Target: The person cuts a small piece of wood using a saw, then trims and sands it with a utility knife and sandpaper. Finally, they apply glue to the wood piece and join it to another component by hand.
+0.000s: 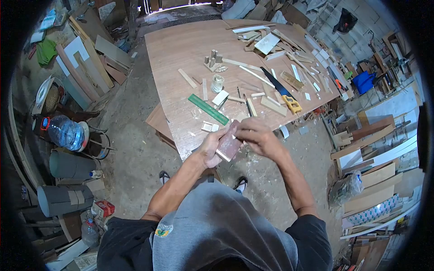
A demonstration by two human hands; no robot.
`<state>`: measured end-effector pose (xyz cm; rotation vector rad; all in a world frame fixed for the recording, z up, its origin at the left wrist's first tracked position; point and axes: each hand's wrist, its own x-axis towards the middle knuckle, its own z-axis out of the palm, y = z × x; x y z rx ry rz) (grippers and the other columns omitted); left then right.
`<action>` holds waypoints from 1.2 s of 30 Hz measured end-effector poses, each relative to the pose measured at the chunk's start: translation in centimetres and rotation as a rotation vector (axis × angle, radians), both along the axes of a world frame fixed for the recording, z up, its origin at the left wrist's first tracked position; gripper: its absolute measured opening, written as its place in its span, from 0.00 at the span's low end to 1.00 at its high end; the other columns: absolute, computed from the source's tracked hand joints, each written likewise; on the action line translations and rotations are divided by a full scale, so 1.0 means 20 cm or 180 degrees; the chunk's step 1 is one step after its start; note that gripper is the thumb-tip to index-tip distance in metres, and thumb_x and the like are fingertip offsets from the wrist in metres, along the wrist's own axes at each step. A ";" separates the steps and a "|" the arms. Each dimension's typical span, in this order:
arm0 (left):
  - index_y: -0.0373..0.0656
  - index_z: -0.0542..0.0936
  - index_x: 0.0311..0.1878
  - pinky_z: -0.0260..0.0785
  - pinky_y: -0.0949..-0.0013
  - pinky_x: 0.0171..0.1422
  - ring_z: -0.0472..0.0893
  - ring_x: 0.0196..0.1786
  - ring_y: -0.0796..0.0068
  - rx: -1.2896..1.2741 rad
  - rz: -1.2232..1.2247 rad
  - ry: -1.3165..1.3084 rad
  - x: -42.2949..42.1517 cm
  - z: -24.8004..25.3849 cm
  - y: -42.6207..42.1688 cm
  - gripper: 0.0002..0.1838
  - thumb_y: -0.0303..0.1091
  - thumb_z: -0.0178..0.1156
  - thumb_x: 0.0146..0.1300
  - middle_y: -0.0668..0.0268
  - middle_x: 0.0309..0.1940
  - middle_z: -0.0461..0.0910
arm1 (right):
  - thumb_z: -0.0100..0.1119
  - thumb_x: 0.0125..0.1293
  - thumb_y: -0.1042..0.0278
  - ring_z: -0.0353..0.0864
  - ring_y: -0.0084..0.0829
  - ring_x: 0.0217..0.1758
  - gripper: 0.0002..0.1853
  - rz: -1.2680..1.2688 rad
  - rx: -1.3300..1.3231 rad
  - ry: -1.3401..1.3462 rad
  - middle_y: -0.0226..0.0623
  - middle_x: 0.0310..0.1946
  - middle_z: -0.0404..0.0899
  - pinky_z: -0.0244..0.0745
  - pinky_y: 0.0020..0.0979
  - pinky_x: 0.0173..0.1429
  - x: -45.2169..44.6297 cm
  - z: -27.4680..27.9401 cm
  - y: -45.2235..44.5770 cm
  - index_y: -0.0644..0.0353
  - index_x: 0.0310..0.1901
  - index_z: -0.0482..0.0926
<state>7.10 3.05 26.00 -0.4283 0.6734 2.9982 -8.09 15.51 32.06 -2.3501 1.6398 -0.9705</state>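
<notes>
My left hand (210, 148) is wrapped round a flat block faced with reddish-brown sandpaper (229, 147), held tilted over the near edge of the table. My right hand (257, 138) is at the far right side of the sandpaper block, its fingers curled in a pinch and blurred by motion. Whatever those fingers hold is hidden. Just beyond the hands, on the table, lie a green ruler (208, 109) and a small white box-like piece (209, 127). A dark pencil-like tool (247, 105) lies near the right hand.
On the wooden table (167, 58) are a handsaw (280, 88) with a yellow handle, a glass jar (217, 83), a stand with short cylinders (212, 62) and piled wood offcuts (266, 43). A water bottle (65, 132) stands left; boards (377, 180) lean right.
</notes>
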 end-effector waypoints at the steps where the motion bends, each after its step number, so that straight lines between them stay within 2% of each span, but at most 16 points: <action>1: 0.42 0.76 0.59 0.80 0.63 0.40 0.85 0.42 0.68 0.0092 -0.0090 0.0124 -0.01 -0.01 -0.01 0.21 0.45 0.42 0.77 0.62 0.44 0.83 | 0.65 0.51 0.76 0.80 0.48 0.54 0.16 -0.0019 -0.0045 0.0027 0.46 0.50 0.81 0.73 0.45 0.57 0.00 0.04 -0.01 0.64 0.44 0.84; 2: 0.41 0.74 0.62 0.81 0.59 0.42 0.85 0.41 0.65 0.0053 -0.0004 -0.0062 -0.03 -0.03 0.00 0.25 0.49 0.41 0.77 0.60 0.46 0.83 | 0.65 0.51 0.76 0.81 0.48 0.53 0.16 0.0168 0.0062 0.0220 0.45 0.49 0.82 0.73 0.46 0.56 0.07 0.05 0.01 0.64 0.44 0.83; 5: 0.41 0.74 0.62 0.81 0.58 0.44 0.85 0.44 0.66 0.0159 0.0069 0.0005 -0.02 0.03 0.02 0.25 0.49 0.41 0.77 0.60 0.48 0.83 | 0.64 0.52 0.76 0.79 0.47 0.56 0.17 -0.0051 0.0237 -0.0104 0.43 0.50 0.81 0.71 0.46 0.60 0.00 0.03 0.02 0.64 0.46 0.83; 7: 0.40 0.74 0.62 0.81 0.58 0.46 0.85 0.46 0.66 0.0137 -0.0163 0.0233 -0.02 -0.02 -0.01 0.24 0.48 0.41 0.78 0.59 0.49 0.83 | 0.62 0.53 0.75 0.79 0.44 0.56 0.18 -0.0289 0.0265 0.0114 0.42 0.51 0.81 0.70 0.46 0.61 0.01 0.08 0.02 0.64 0.48 0.82; 9: 0.40 0.74 0.62 0.81 0.60 0.47 0.85 0.45 0.65 0.0180 0.0051 -0.0079 -0.03 0.01 0.02 0.24 0.49 0.41 0.78 0.58 0.47 0.83 | 0.63 0.52 0.76 0.80 0.44 0.52 0.17 0.0232 0.0187 0.0318 0.42 0.49 0.82 0.71 0.45 0.58 0.13 0.10 0.02 0.64 0.47 0.82; 11: 0.41 0.74 0.62 0.81 0.62 0.48 0.85 0.45 0.64 0.0210 0.0131 -0.0282 -0.01 0.02 0.02 0.24 0.49 0.41 0.78 0.58 0.47 0.83 | 0.64 0.51 0.80 0.81 0.44 0.48 0.17 0.0183 0.0018 0.0279 0.40 0.44 0.82 0.72 0.43 0.56 0.14 0.09 0.01 0.63 0.46 0.83; 13: 0.41 0.74 0.62 0.80 0.62 0.49 0.84 0.47 0.65 0.0140 0.0411 0.0024 -0.01 -0.02 0.01 0.23 0.47 0.42 0.78 0.58 0.49 0.82 | 0.65 0.50 0.83 0.81 0.42 0.48 0.17 -0.0821 0.0118 -0.0202 0.39 0.41 0.81 0.72 0.41 0.58 0.06 0.05 0.01 0.61 0.45 0.85; 14: 0.40 0.74 0.61 0.80 0.61 0.49 0.84 0.47 0.65 0.0357 0.0404 0.0348 -0.01 -0.06 0.00 0.22 0.47 0.42 0.78 0.59 0.50 0.81 | 0.65 0.51 0.83 0.81 0.41 0.48 0.16 -0.0952 0.0018 -0.0336 0.39 0.40 0.81 0.71 0.40 0.58 0.07 0.01 0.01 0.61 0.43 0.85; 17: 0.40 0.74 0.61 0.79 0.61 0.51 0.84 0.48 0.65 0.0289 0.0596 -0.0014 -0.02 0.00 0.02 0.23 0.48 0.42 0.78 0.58 0.50 0.81 | 0.66 0.50 0.83 0.81 0.42 0.46 0.14 -0.0803 -0.0056 -0.0075 0.41 0.41 0.81 0.74 0.39 0.53 0.23 0.05 0.02 0.62 0.41 0.85; 19: 0.40 0.74 0.61 0.79 0.61 0.54 0.83 0.49 0.64 0.0368 0.0531 -0.0044 -0.01 -0.07 0.01 0.23 0.47 0.42 0.78 0.59 0.51 0.81 | 0.67 0.49 0.82 0.81 0.42 0.46 0.14 -0.0767 -0.0144 -0.0133 0.42 0.41 0.82 0.74 0.38 0.52 0.18 0.01 0.00 0.62 0.40 0.86; 22: 0.40 0.74 0.61 0.79 0.61 0.54 0.83 0.49 0.65 0.0266 0.0532 0.0175 -0.03 -0.01 0.01 0.22 0.47 0.42 0.78 0.60 0.51 0.81 | 0.65 0.48 0.84 0.81 0.43 0.46 0.13 -0.1265 -0.0267 -0.0312 0.42 0.41 0.82 0.75 0.39 0.51 0.18 -0.05 0.01 0.62 0.38 0.85; 25: 0.40 0.74 0.61 0.79 0.61 0.52 0.84 0.47 0.66 0.0355 0.0767 -0.0496 -0.01 0.06 0.03 0.23 0.47 0.41 0.78 0.60 0.50 0.81 | 0.64 0.48 0.83 0.81 0.45 0.45 0.13 -0.1245 -0.0366 -0.0178 0.44 0.41 0.81 0.76 0.39 0.48 0.17 -0.05 -0.01 0.62 0.38 0.85; 28: 0.40 0.74 0.61 0.77 0.60 0.58 0.83 0.51 0.65 0.0037 0.0772 0.0177 -0.05 -0.05 0.02 0.24 0.48 0.38 0.78 0.60 0.50 0.81 | 0.64 0.49 0.84 0.81 0.46 0.44 0.13 -0.1494 -0.0394 -0.0247 0.45 0.41 0.81 0.76 0.39 0.47 0.22 -0.06 0.01 0.62 0.38 0.85; 33: 0.40 0.74 0.60 0.78 0.61 0.56 0.84 0.49 0.66 0.0133 0.1181 -0.0289 -0.05 -0.01 0.02 0.24 0.48 0.39 0.78 0.61 0.48 0.82 | 0.62 0.54 0.81 0.83 0.49 0.41 0.10 -0.1650 -0.0342 -0.0358 0.49 0.40 0.81 0.78 0.41 0.45 0.28 -0.07 -0.02 0.64 0.39 0.84; 35: 0.40 0.74 0.61 0.73 0.59 0.63 0.82 0.53 0.65 0.0040 0.0727 0.0296 -0.05 -0.12 0.01 0.24 0.49 0.40 0.78 0.60 0.50 0.82 | 0.62 0.54 0.80 0.83 0.50 0.42 0.10 -0.1957 -0.0596 -0.0323 0.50 0.39 0.81 0.78 0.42 0.44 0.24 -0.09 -0.06 0.65 0.39 0.84; 36: 0.40 0.74 0.61 0.73 0.57 0.63 0.82 0.53 0.64 0.0156 0.0810 0.0297 -0.06 -0.12 0.00 0.24 0.49 0.40 0.78 0.59 0.51 0.82 | 0.62 0.54 0.80 0.83 0.51 0.42 0.10 -0.2024 -0.0500 -0.0475 0.51 0.39 0.81 0.78 0.43 0.44 0.26 -0.08 -0.06 0.65 0.39 0.84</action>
